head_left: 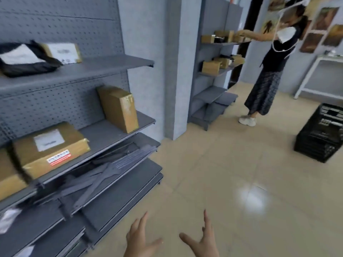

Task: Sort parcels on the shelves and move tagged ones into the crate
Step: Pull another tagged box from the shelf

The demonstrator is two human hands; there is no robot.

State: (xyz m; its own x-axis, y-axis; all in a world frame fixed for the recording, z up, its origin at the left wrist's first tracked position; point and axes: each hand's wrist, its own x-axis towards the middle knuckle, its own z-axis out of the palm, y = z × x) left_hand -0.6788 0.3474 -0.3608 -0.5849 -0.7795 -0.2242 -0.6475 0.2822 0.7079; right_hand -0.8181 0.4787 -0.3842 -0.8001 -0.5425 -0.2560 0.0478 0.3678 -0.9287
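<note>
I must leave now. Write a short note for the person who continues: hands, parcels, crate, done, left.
Left hand and right hand: both open, empty, low over the floor.
Parcels: a labelled box and an upright box on the middle shelf; a black bag and another box on the shelf above.
Crate: on the floor at right; its contents cannot be seen.
Left: check the tags and carry tagged parcels to the crate.

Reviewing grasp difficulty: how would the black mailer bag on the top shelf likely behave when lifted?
The black mailer bag looks crumpled and slumped, so probably floppy and likely to sag. Its plastic film may be slippery. It seems light for its size.
</note>
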